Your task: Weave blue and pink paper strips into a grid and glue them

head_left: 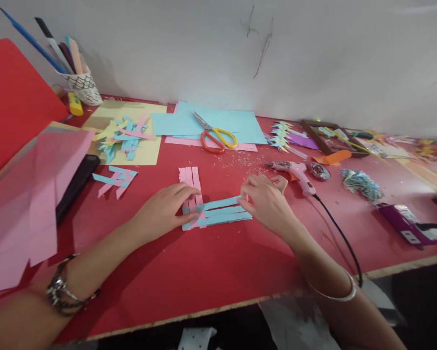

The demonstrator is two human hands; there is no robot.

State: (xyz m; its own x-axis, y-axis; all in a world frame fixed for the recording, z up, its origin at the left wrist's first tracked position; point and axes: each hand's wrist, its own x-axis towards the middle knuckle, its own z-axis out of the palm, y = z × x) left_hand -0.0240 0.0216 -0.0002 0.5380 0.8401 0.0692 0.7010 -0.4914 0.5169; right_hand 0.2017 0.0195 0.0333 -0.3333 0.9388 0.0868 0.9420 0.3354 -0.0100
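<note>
Blue paper strips (227,212) and pink paper strips (190,177) are interlaced at a corner on the red table. My left hand (169,206) holds down that woven corner, its thumb and fingers bent over the crossing. At the other end, my right hand (265,199) has its thumb and finger pinched on the free tip of the upper blue strip. The lower blue strips lie side by side, their right ends loose. A smaller woven blue and pink piece (118,181) lies left of my left hand. My fingers partly hide the crossing.
Scissors (218,136) lie on blue sheets (240,121) at the back. A pink glue gun (295,172) with a black cable is beyond my right hand. Cut strips (127,136) are heaped on yellow paper. Pink sheets (43,194) cover the left; a purple device (404,223) sits right.
</note>
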